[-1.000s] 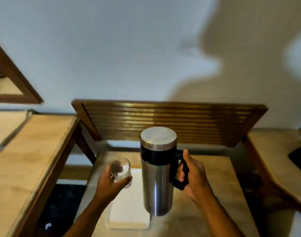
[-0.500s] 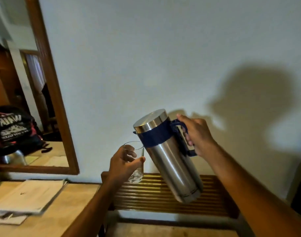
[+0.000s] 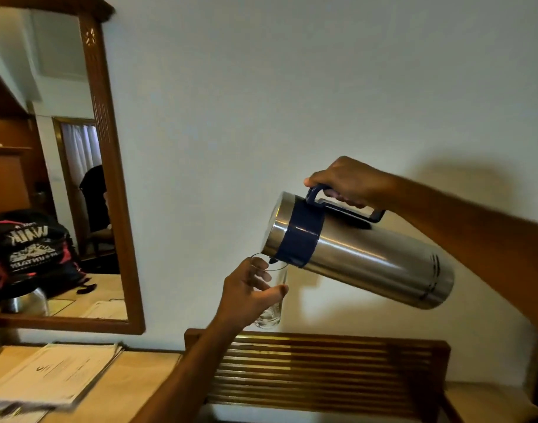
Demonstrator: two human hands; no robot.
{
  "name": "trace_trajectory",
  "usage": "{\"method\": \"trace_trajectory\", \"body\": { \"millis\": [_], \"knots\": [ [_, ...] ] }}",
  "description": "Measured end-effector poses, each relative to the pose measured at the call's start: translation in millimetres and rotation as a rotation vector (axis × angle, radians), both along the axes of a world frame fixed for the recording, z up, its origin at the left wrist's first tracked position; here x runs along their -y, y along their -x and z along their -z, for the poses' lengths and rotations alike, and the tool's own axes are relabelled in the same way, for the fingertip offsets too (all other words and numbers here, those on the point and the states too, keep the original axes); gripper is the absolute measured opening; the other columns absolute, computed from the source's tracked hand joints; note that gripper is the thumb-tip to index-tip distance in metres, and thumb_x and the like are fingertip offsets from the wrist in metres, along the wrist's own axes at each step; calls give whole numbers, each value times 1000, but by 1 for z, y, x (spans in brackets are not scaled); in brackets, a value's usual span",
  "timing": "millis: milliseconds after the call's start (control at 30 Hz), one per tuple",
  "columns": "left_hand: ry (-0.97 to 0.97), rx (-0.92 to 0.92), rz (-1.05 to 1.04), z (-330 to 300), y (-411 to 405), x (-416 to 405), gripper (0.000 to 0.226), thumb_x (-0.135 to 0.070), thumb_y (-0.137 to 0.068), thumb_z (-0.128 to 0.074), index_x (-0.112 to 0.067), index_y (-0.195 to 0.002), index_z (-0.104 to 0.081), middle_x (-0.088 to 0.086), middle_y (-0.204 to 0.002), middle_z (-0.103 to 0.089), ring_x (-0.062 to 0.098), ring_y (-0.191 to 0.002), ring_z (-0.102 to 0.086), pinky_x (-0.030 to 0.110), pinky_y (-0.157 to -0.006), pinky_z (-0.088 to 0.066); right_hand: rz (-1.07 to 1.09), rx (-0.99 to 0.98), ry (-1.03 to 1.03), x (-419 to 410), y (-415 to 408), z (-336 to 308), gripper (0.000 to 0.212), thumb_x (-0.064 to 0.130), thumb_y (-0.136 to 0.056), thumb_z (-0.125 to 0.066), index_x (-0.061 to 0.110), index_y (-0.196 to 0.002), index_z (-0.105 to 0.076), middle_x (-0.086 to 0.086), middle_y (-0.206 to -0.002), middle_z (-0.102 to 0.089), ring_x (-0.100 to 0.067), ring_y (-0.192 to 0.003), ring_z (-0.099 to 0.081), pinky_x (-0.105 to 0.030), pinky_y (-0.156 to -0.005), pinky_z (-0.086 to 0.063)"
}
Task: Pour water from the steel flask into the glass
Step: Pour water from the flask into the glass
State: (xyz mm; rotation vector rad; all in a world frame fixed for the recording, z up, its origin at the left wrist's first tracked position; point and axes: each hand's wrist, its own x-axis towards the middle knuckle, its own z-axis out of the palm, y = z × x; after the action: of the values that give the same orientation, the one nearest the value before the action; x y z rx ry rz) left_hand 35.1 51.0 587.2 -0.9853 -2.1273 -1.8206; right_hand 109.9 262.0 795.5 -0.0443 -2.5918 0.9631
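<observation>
The steel flask [image 3: 365, 254] has a dark blue band and handle and is tipped nearly level in the air, lid end to the left. My right hand [image 3: 347, 181] grips its handle from above. Its small spout sits right over the rim of the clear glass [image 3: 273, 312]. My left hand [image 3: 249, 294] is wrapped around the glass and holds it upright in front of the white wall. A little water shows at the bottom of the glass. My fingers hide most of the glass's left side.
A slatted wooden rack [image 3: 322, 370] stands against the wall below my hands. A wooden desk with papers [image 3: 47, 374] lies at the lower left. Above it hangs a wood-framed mirror [image 3: 115, 190] reflecting a dark bag.
My right hand has tipped the flask from a steep slant to almost level, bringing its spout over the glass rim. Both hands sit a little higher and further right in view.
</observation>
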Motion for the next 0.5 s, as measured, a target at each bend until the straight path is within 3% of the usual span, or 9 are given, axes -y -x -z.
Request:
{"method": "trace_trajectory", "body": {
  "millis": [300,500],
  "knots": [
    [25,-27,39,7,0,-11,50,-37,-63,-86,-25,-105,-61,-4,-85,-67,12,-75,-69,20,-65,-60,29,54,-316,12,20,-24,50,59,-67,-61,16,-43,-58,3,-38,-48,-13,-30,-36,-29,-46,-35],
    [49,-51,38,10,3,-16,49,-30,-68,-89,-24,-107,-60,-6,-88,-68,1,-77,-68,12,-61,-56,37,97,-433,16,29,-28,50,62,-63,-56,19,-38,-55,5,-37,-46,-14,-32,-35,-31,-48,-35]
  ]
}}
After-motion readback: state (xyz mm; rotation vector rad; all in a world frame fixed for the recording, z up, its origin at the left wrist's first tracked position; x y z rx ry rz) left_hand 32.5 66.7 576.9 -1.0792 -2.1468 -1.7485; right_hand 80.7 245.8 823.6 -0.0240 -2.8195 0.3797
